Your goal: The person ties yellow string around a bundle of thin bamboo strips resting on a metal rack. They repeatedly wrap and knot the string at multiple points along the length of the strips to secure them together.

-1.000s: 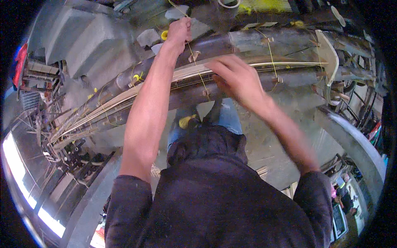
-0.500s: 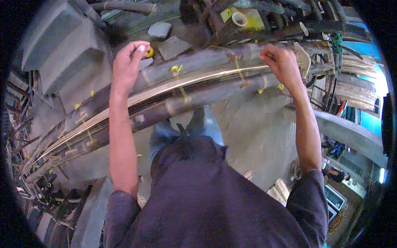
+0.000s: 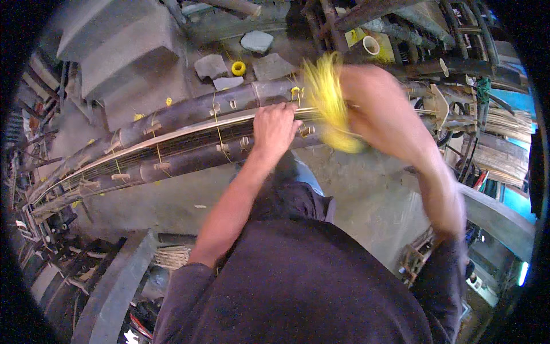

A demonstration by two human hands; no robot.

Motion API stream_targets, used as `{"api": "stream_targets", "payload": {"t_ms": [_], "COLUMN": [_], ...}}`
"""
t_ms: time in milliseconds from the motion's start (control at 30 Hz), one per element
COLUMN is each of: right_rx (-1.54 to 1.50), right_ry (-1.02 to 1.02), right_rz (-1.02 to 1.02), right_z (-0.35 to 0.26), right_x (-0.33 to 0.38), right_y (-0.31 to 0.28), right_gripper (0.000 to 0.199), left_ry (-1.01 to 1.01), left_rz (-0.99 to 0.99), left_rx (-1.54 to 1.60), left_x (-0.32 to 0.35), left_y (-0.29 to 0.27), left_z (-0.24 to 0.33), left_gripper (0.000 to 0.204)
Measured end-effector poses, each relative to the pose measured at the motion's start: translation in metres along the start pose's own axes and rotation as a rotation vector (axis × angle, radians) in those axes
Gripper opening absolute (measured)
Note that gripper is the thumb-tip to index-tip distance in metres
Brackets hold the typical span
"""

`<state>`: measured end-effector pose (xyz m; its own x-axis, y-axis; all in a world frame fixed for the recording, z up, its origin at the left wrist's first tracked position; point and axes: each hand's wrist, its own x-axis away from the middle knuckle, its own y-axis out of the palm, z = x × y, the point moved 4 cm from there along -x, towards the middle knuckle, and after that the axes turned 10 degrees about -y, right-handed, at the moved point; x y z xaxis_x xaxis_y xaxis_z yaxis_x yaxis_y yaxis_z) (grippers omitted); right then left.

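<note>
A long frame of two dark poles (image 3: 189, 171) runs across in front of me, with thin pale strips (image 3: 197, 122) and dark lines stretched between them. Yellow ties cross it at intervals. Over the strips, near the middle of the frame, lies my left hand (image 3: 274, 129), palm down, thumb apart from the fingers. Just right of it is my right hand (image 3: 375, 109), smeared by motion, with a loose bundle of yellow string (image 3: 327, 106) at its fingers. The fingertips on the string are blurred.
Beyond the frame lie several flat stones (image 3: 256, 41) and a yellow roll (image 3: 238, 69). Grey concrete steps (image 3: 129, 51) rise at the far left. A white cup-like ring (image 3: 371, 45) sits among poles at the far right. Bundled slats (image 3: 507, 123) are stacked on the right.
My left hand has moved right and down onto the strips. My right hand has shifted slightly, and yellow string now shows at it. The view has shifted, with the surroundings displaced rightward.
</note>
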<state>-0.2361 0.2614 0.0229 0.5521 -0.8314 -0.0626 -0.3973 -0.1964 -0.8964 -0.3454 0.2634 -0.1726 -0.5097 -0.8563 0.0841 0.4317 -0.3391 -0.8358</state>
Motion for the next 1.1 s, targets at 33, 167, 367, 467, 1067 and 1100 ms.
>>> {"api": "stream_targets", "payload": {"t_ms": [33,167,367,467,1067,1100], "right_rx": [0.014,-0.13,-0.67,-0.712,-0.15,-0.085], "right_ry": [-0.095,0.266,0.466,0.158,0.289,0.306], "right_rz": [-0.073,-0.02,0.284,0.403,0.312,0.124], "right_z": [0.003,0.109,0.196,0.081,0.081,0.101], "right_x": [-0.033,-0.1,-0.034,0.026,0.076,0.059], "right_y": [0.012,0.048,0.16,0.127,0.131,0.142], "right_gripper": [0.025,0.058,0.032,0.021,0.018,0.018], "left_ry": [-0.056,-0.063,0.054,-0.152,-0.566,-0.435], "left_rz": [0.058,0.169,0.225,0.051,-0.537,-0.512], "left_rx": [-0.014,0.041,-0.034,-0.077,0.268,0.161], "left_x": [0.001,-0.002,-0.013,0.003,-0.177,-0.188], "left_y": [-0.002,0.009,0.022,-0.003,0.04,0.025], "left_z": [0.006,0.008,0.012,0.013,-0.075,-0.076], "left_gripper": [0.023,0.026,0.017,0.017,0.039,0.039]}}
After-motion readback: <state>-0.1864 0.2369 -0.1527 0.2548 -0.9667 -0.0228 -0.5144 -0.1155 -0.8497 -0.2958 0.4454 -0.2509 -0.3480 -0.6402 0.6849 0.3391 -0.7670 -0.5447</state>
